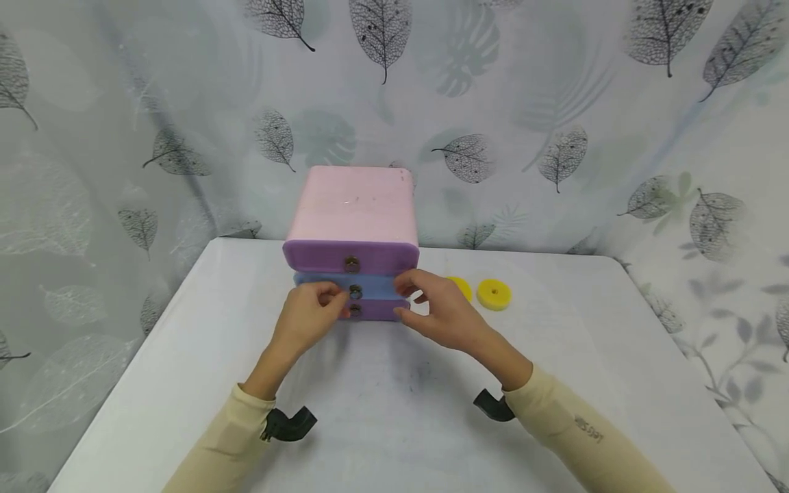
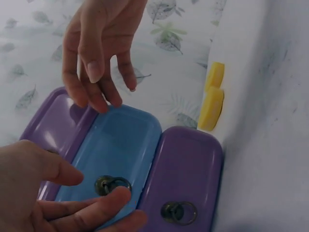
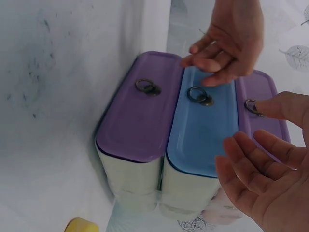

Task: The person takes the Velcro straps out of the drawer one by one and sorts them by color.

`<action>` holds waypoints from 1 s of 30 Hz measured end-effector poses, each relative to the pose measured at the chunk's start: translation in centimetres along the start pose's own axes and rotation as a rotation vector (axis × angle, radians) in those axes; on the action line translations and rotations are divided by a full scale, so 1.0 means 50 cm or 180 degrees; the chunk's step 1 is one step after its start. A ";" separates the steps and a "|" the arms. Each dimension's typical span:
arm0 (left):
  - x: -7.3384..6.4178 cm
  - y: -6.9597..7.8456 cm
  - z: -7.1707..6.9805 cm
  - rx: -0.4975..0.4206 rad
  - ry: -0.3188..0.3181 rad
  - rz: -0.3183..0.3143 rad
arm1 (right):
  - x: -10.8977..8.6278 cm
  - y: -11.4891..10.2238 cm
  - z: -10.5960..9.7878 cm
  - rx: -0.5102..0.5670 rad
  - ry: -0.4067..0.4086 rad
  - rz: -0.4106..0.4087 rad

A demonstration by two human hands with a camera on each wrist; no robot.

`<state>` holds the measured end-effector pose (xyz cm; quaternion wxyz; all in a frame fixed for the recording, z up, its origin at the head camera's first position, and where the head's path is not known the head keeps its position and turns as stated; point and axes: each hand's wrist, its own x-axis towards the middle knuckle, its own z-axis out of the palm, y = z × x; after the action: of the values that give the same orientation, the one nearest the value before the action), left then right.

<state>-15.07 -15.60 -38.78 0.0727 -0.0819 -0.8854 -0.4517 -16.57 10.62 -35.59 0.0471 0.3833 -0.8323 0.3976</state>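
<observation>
A small pink cabinet has three stacked drawer fronts, each with a brass-coloured ring pull. The top front is purple, the middle drawer is light blue, and the lower front is purple. Beside the blue drawer's ring pull is my left hand, thumb and fingers apart with a fingertip right at the ring. At the right end of the blue and lower fronts hovers my right hand, its fingers bent loosely and spread from the thumb. Nothing shows in its grasp.
Two round yellow pieces lie right of the cabinet: a disc with a centre hole and another yellow piece partly behind my right hand. A white table carries everything. Leaf-patterned cloth rises behind it.
</observation>
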 end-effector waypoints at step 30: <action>0.006 -0.030 0.058 -0.0478 0.0039 -0.0064 | 0.063 -0.026 0.054 -0.0019 -0.0066 -0.0110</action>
<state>-15.85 -14.10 -41.56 0.0672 -0.0755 -0.8493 -0.5181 -17.30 6.32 -35.41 0.0465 0.4017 -0.8271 0.3903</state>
